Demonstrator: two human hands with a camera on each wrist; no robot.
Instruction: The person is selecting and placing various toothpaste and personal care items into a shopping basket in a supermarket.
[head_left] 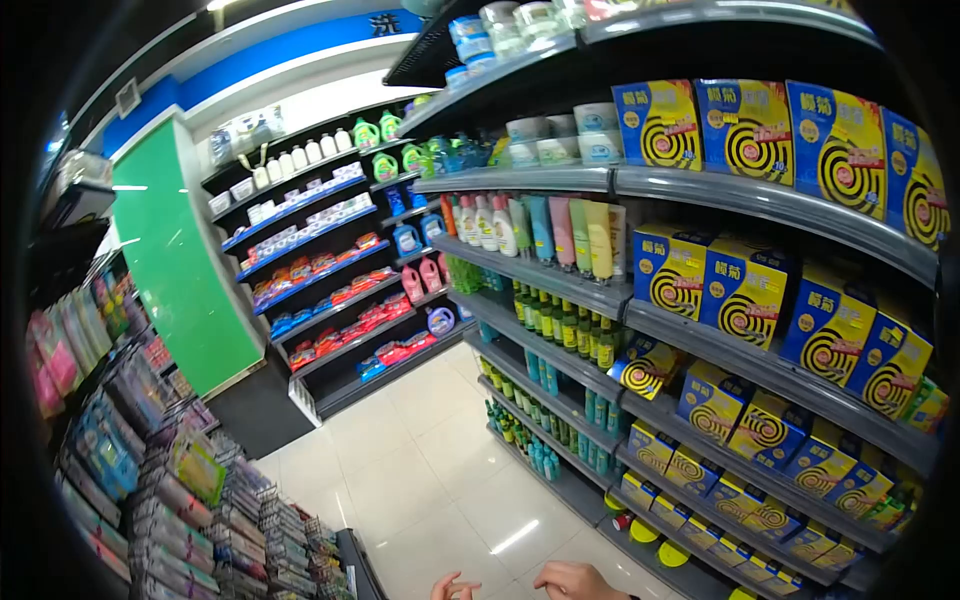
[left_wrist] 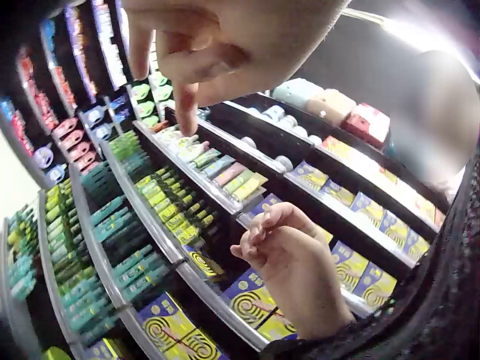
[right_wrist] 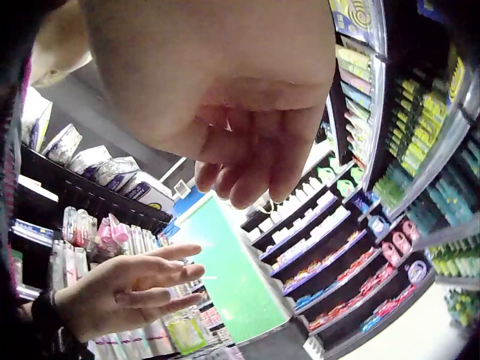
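Note:
Both hands hang low in a shop aisle, apart from each other, with nothing held in either. My left hand (head_left: pixel 455 587) shows at the bottom edge of the head view; in the right wrist view its fingers (right_wrist: pixel 161 270) are spread and fairly straight. To its right is my right hand (head_left: pixel 572 580), its fingers loosely bent in the left wrist view. Nearest the right hand stands the shelf unit, with blue and yellow mosquito coil boxes (head_left: pixel 742 290) in rows. Upright tubes (head_left: pixel 565 235) and green bottles (head_left: pixel 562 322) fill shelves further along.
Pale floor tiles (head_left: pixel 430 450) run between the right shelf unit and a rack of hanging packets (head_left: pixel 190 490) on the left. At the aisle's end stand a green panel (head_left: pixel 185 260) and shelves of detergent bottles and red packs (head_left: pixel 325 345).

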